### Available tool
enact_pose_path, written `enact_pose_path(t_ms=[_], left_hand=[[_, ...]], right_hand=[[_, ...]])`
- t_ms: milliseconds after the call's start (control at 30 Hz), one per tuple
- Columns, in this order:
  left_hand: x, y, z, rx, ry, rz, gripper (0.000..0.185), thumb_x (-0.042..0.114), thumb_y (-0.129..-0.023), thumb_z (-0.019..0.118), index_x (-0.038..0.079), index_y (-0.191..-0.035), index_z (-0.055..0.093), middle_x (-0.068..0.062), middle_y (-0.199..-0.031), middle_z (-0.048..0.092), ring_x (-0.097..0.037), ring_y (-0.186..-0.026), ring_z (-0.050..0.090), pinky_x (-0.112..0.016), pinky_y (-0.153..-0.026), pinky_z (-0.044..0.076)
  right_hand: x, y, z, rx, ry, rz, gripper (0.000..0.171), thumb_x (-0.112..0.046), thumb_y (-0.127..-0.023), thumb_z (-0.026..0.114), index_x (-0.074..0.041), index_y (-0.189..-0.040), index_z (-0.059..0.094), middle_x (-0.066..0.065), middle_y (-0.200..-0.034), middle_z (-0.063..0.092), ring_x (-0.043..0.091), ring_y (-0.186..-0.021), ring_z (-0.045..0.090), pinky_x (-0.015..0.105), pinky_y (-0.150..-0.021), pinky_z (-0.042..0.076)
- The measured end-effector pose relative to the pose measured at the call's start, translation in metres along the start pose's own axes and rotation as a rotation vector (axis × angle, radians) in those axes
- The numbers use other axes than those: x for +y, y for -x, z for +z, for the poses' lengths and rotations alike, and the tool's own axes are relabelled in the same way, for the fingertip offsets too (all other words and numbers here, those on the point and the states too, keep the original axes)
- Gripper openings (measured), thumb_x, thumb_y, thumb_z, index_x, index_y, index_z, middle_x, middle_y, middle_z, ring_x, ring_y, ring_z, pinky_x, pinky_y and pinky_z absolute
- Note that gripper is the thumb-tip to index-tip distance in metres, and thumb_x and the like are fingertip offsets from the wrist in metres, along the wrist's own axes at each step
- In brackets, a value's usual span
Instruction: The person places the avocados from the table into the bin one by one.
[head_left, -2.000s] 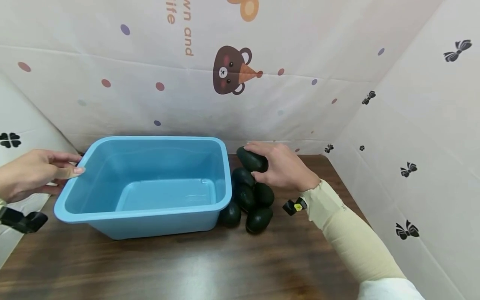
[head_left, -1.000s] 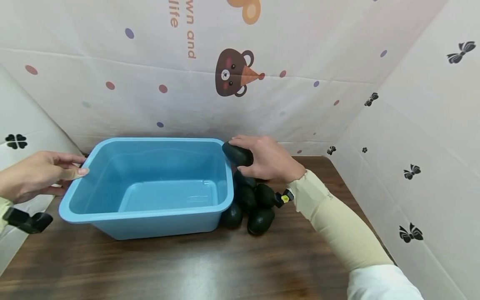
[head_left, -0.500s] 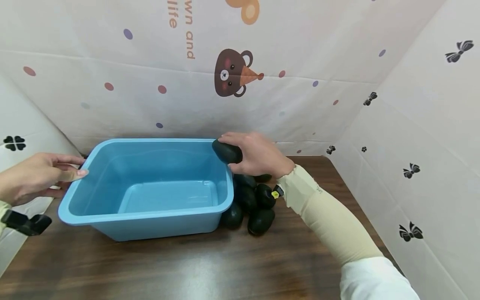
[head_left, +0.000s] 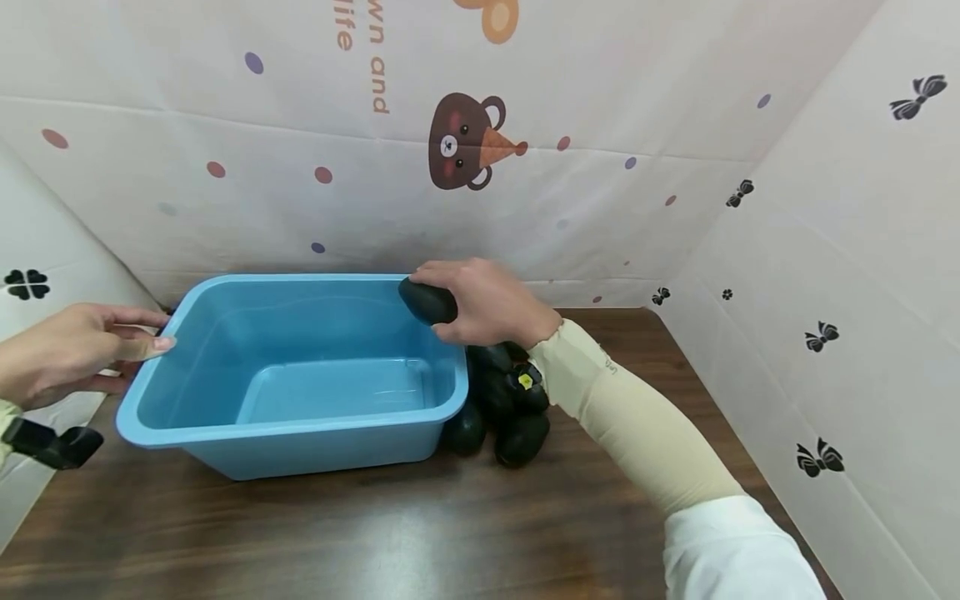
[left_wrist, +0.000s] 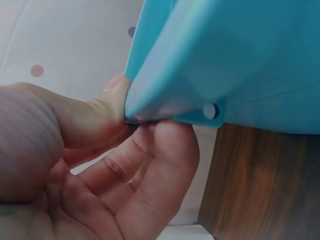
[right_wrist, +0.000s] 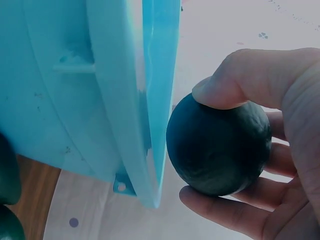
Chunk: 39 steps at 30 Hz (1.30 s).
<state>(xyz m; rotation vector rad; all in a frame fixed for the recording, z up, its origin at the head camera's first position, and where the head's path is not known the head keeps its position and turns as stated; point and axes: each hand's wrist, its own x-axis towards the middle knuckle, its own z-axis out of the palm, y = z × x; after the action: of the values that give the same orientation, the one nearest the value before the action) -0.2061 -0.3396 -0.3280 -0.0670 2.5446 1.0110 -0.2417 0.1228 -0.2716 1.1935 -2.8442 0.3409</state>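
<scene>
A light blue plastic tub (head_left: 300, 434) stands on the wooden table, its inside bare in the head view. My left hand (head_left: 75, 350) pinches the tub's left rim; in the left wrist view the thumb (left_wrist: 100, 112) lies on top and the fingers curl beneath. My right hand (head_left: 487, 304) grips a dark green avocado (head_left: 429, 302) above the tub's back right corner. Seen from the right wrist, thumb and fingers wrap round the avocado (right_wrist: 215, 145), beside the rim. Several more avocados (head_left: 521, 437) lie in a heap against the tub's right side, partly hidden under my right wrist.
The dark wooden table (head_left: 360, 533) runs along the front and right. A pale printed sheet (head_left: 360, 208) hangs close behind the tub, and a white sheet (head_left: 757, 333) with black bows borders the right side. Each wrist carries a black camera mount.
My right hand has carried the avocado leftward from over the heap, across the tub's right rim to its back right corner. The left hand keeps its hold on the rim.
</scene>
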Motion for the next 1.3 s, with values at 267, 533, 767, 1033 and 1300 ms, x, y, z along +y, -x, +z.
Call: enact_pose_path(t_ms=[267,533,767,1033,1300], left_hand=[[0.000,0.000,0.000,-0.002,-0.002,0.006,0.084,0.033,-0.109,0.055,-0.019,-0.156,0.011,-0.041,-0.124,0.064,-0.023,-0.084,0.075,-0.055,-0.079,0.065],[0.001,0.000,-0.002,0.001,0.000,-0.003,0.084,0.032,-0.109,0.056,-0.020,-0.156,0.010,-0.043,-0.126,0.061,-0.023,-0.084,0.075,-0.055,-0.079,0.065],[0.001,0.000,-0.001,-0.002,0.005,0.005,0.083,0.032,-0.108,0.057,-0.020,-0.155,0.013,-0.040,-0.121,0.065,-0.024,-0.084,0.075,-0.055,-0.079,0.065],[0.000,0.000,-0.001,-0.002,0.008,0.006,0.083,0.032,-0.108,0.058,-0.020,-0.155,0.014,-0.039,-0.119,0.066,-0.025,-0.083,0.075,-0.054,-0.078,0.065],[-0.001,-0.001,-0.001,-0.004,0.016,0.007,0.083,0.033,-0.107,0.058,-0.020,-0.154,0.016,-0.032,-0.112,0.071,-0.024,-0.083,0.075,-0.053,-0.077,0.065]], right_hand=[[-0.010,-0.015,0.002,-0.013,0.016,-0.025,0.061,-0.032,-0.091,0.075,-0.018,-0.148,0.060,0.004,-0.151,0.061,0.024,-0.128,0.065,0.041,-0.104,0.059],[-0.025,-0.032,0.003,-0.044,0.004,-0.074,0.060,-0.031,-0.091,0.076,-0.018,-0.147,0.060,0.000,-0.145,0.064,0.017,-0.111,0.065,0.030,-0.091,0.059],[-0.039,-0.045,0.006,-0.091,0.009,-0.087,0.060,-0.030,-0.092,0.075,-0.020,-0.148,0.058,-0.004,-0.143,0.064,0.015,-0.109,0.063,0.025,-0.089,0.056],[-0.052,-0.059,0.007,-0.125,0.031,-0.122,0.061,-0.030,-0.093,0.073,-0.020,-0.150,0.056,-0.004,-0.142,0.063,0.014,-0.110,0.061,0.024,-0.091,0.055],[-0.061,-0.069,0.011,-0.139,0.045,-0.142,0.060,-0.030,-0.093,0.073,-0.021,-0.150,0.056,-0.003,-0.147,0.060,0.014,-0.116,0.061,0.026,-0.100,0.056]])
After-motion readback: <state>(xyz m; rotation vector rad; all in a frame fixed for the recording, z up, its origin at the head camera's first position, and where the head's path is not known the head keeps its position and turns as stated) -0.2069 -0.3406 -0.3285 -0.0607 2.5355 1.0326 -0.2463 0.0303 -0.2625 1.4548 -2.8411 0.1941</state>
